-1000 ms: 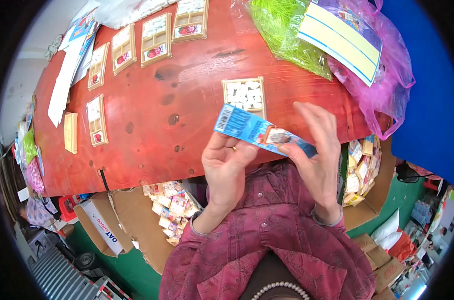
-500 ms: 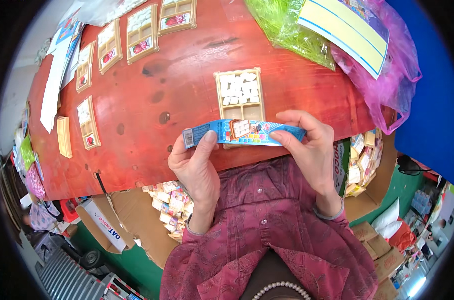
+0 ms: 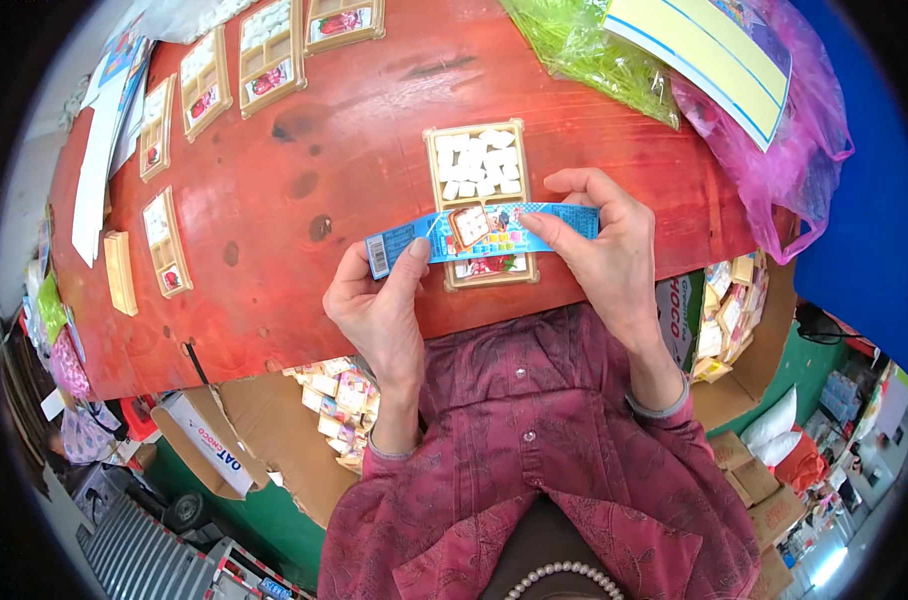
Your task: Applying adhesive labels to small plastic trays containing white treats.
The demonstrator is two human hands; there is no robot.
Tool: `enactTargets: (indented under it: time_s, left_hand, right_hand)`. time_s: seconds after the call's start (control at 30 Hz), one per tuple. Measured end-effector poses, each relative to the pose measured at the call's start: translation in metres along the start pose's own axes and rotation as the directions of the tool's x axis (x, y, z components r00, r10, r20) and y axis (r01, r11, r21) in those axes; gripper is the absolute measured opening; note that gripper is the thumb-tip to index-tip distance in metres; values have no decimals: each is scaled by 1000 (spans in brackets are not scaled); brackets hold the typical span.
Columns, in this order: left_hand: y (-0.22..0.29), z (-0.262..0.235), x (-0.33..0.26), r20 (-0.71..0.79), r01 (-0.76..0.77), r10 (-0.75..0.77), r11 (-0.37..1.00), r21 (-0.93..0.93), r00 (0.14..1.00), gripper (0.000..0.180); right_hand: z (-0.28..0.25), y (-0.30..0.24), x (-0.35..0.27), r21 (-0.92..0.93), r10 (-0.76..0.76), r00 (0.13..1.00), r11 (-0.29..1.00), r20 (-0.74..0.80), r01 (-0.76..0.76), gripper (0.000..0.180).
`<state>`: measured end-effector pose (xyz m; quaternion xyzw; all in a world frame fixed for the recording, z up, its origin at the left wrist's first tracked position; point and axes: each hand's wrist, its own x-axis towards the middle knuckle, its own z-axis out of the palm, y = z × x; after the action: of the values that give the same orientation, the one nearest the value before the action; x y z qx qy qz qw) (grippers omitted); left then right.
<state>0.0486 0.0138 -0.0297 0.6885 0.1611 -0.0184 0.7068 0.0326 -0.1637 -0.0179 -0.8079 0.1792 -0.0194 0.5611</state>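
A blue printed cardboard sleeve [image 3: 484, 235] is stretched between my two hands. My left hand [image 3: 382, 300] pinches its left end, thumb on the printed face. At its other end my right hand [image 3: 602, 235] grips it between thumb and fingers. Behind and below the sleeve lies a tan compartment tray [image 3: 522, 185] on the red table. White pieces [image 3: 474, 160] fill its far compartment, and a red printed packet [image 3: 492, 266] lies in the near one. The sleeve hides the tray's middle.
Several similar filled trays [image 3: 271, 60] stand at the far left beside loose papers [image 3: 96, 175]. Green shredded filler in a clear bag [image 3: 584, 60] and a purple plastic bag [image 3: 764, 170] lie at the far right. Open cartons of packed pieces [image 3: 339, 405] stand below the table edge.
Both hands have raised the sleeve slightly away from me, over the tray's middle. The tray's near compartment with the red packet now shows below it.
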Motion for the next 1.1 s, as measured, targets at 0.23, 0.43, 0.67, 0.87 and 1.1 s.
enactTargets:
  time_s: [0.23, 0.43, 0.67, 0.87, 1.1]
  left_hand:
    - [-5, 1, 6, 11, -12, 12, 998, 61, 1000, 7]
    - [-10, 3, 10, 3, -37, 37, 990, 136, 999, 9]
    - [-9, 7, 7, -18, -58, 63, 973, 222, 998, 8]
    - [-16, -15, -18, -38, -130, 173, 851, 508, 984, 12]
    - [-27, -59, -68, -141, -124, 215, 869, 479, 966, 15]
  right_hand:
    - [6, 5, 7, -46, -38, 999, 998, -32, 37, 25]
    - [8, 8, 10, -142, -48, 998, 989, -34, 43, 25]
    - [7, 8, 10, -213, -51, 999, 976, 13, 53, 25]
    - [7, 10, -9, -313, -66, 980, 942, 187, 123, 24]
    - [17, 5, -37, -315, -32, 919, 934, 393, 167, 28]
